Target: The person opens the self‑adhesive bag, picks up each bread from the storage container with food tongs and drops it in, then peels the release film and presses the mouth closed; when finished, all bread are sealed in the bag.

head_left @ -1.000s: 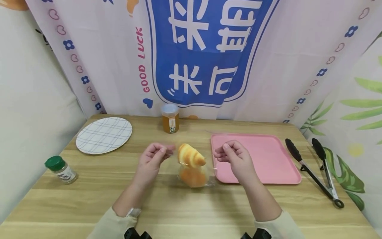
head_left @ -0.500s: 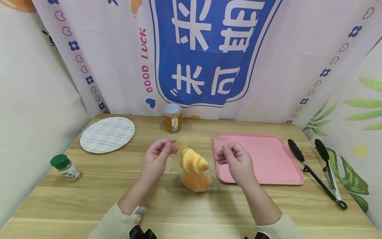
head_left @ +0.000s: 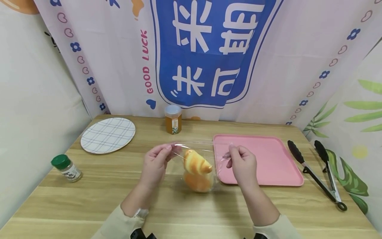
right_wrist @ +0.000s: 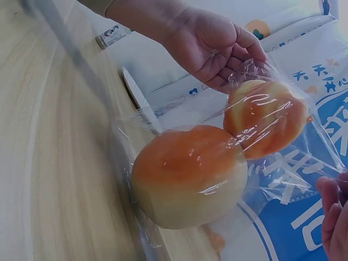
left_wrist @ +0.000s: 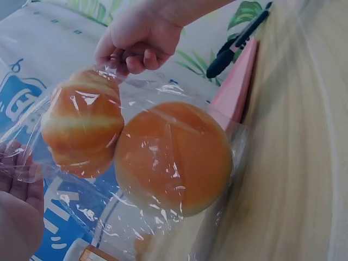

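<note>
A clear plastic bag (head_left: 180, 148) stretches between the two hands over the middle of the table. Inside it a small croissant (head_left: 195, 162) lies above a round bun (head_left: 198, 182); both show through the film in the wrist views. The left hand (head_left: 154, 166) pinches the bag's upper left corner between thumb and fingers. At the opposite upper corner, the right hand (head_left: 244, 166) pinches the film, in front of the left edge of the pink tray. In the left wrist view the bun (left_wrist: 174, 157) sits low in the bag, near the tabletop.
Behind the right hand lies the pink tray (head_left: 268, 159), with black-tipped tongs (head_left: 317, 176) to its right. A honey-coloured jar (head_left: 173, 120) stands at the back. On the left are a checked plate (head_left: 108, 135) and a green-capped shaker (head_left: 67, 168), which leans.
The hands have closed on the bag's top edge and pulled it taut. The right hand has shifted slightly right and down. The croissant and bun have moved slightly right in the view.
</note>
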